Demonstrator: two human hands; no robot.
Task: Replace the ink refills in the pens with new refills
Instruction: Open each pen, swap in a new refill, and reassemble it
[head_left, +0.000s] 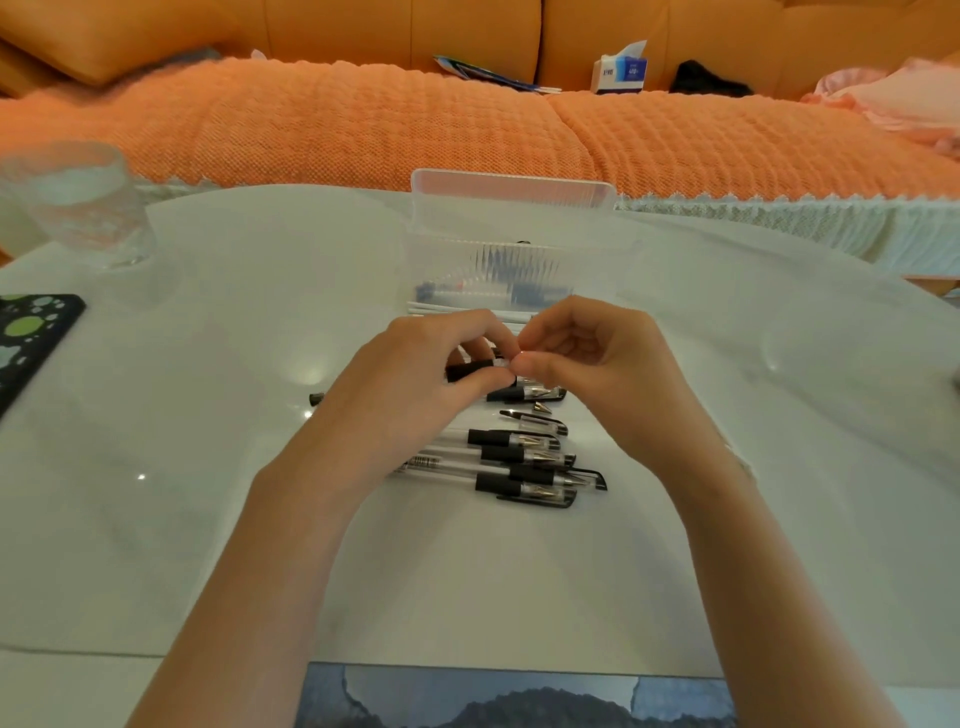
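Fingertips first: the left hand (415, 374) has thumb and fingers pinched round a pen (470, 370) by its black grip, and the right hand (582, 358) closes thumb and forefinger on the pen's front end, right where the two hands meet at the centre of the frame. Both grips are narrow and tight. It looks like the tip is being twisted, though whether on or off I cannot tell, since the fingers hide the joint.

Just below the hands, a pile of pens (524, 457) lies on the white table (208, 415), clear barrels, black grips, metal cones pointing right. One loose metal tip (543, 408) sits apart beside them, so at least one pen appears to be open. A small dark piece (316, 399) lies alone left of the left wrist.

Just above the hands, thin white refills (457, 310) lie in a row in front of a clear plastic box (511, 234), which holds more blurred, bluish items.

My read: mid-task. One pen in hand, several waiting below, refills left to use. Which pens in the pile are already done, the view does not show.

Further out: a glass (78, 208) at upper left, a spotted dark object (31, 332) at the left edge, an orange sofa (363, 119) across the top with a tissue box (621, 73).
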